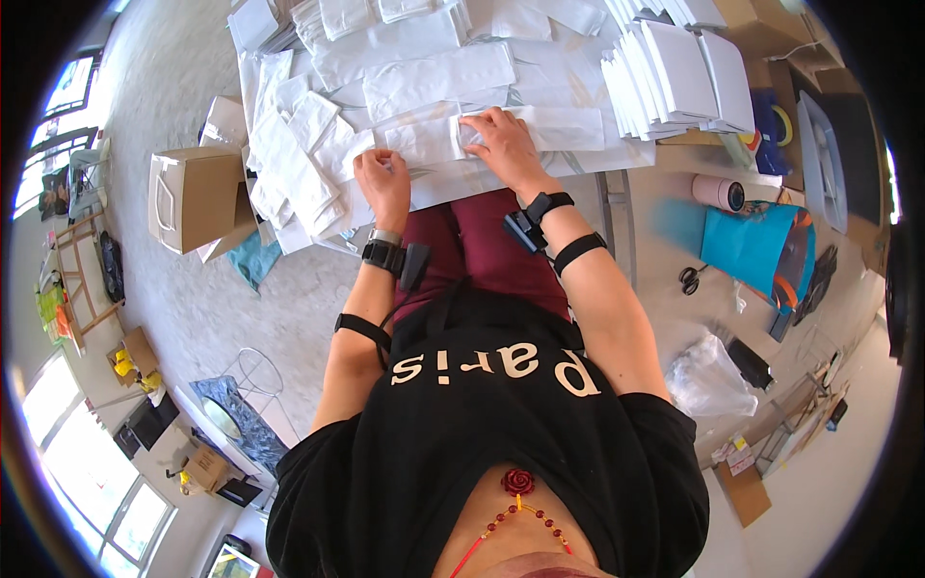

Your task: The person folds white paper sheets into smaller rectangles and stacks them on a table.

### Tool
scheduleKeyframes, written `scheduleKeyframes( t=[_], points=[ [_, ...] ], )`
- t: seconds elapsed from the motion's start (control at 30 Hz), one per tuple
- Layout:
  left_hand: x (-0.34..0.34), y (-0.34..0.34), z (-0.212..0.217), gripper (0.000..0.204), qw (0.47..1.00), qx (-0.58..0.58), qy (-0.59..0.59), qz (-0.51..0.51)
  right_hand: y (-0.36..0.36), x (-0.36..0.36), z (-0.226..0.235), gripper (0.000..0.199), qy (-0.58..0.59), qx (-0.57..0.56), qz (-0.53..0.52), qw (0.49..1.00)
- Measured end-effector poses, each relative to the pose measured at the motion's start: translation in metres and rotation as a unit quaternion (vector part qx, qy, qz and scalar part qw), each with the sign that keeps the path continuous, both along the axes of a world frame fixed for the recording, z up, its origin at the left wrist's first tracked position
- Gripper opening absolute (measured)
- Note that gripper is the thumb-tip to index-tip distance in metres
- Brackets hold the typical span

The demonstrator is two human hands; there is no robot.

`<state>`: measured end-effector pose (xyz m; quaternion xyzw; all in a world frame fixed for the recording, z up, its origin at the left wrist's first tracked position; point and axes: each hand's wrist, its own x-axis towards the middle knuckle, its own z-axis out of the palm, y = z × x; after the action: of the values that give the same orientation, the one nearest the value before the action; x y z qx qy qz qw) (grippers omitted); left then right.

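A flat white paper bag (424, 140) lies on the table (617, 159) in front of me, among many others. My left hand (383, 178) pinches its near left end with the fingers curled. My right hand (501, 143) presses down on its right part, fingers bent onto the paper. Both wrists wear black bands with small black devices. More white bags (438, 82) lie flat just beyond the one I hold, and a loose heap of them (294, 164) spills over the table's left side.
A fanned stack of white bags (674, 82) stands at the table's right. An open cardboard box (193, 197) sits on the floor to the left. To the right are a blue bag (747, 246), scissors (689, 279), a roll (718, 193) and a clear plastic bag (708, 376).
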<state>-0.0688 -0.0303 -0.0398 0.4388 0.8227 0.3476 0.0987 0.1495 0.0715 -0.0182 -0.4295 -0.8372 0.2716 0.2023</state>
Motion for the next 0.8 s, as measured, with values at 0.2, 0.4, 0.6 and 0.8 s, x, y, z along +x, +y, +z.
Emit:
scheduleKeyframes(
  t=[0.2,0.4,0.6,0.8],
  points=[
    [0.009,0.000,0.022,0.022,0.998,-0.031,0.048,0.002,0.001,0.001,-0.002,0.047,-0.012,-0.009,-0.003,1.000],
    [-0.001,0.005,0.012,0.028,0.998,-0.061,0.006,-0.015,0.001,0.001,-0.001,0.048,-0.009,-0.008,-0.002,1.000],
    [0.006,0.012,0.023,0.025,0.932,0.039,-0.356,0.046,0.002,0.003,-0.004,0.054,-0.009,-0.001,0.000,1.000],
    [0.023,0.019,0.051,0.022,0.859,0.049,-0.510,0.009,0.002,0.003,-0.004,0.057,-0.013,-0.006,0.002,1.000]
  ],
)
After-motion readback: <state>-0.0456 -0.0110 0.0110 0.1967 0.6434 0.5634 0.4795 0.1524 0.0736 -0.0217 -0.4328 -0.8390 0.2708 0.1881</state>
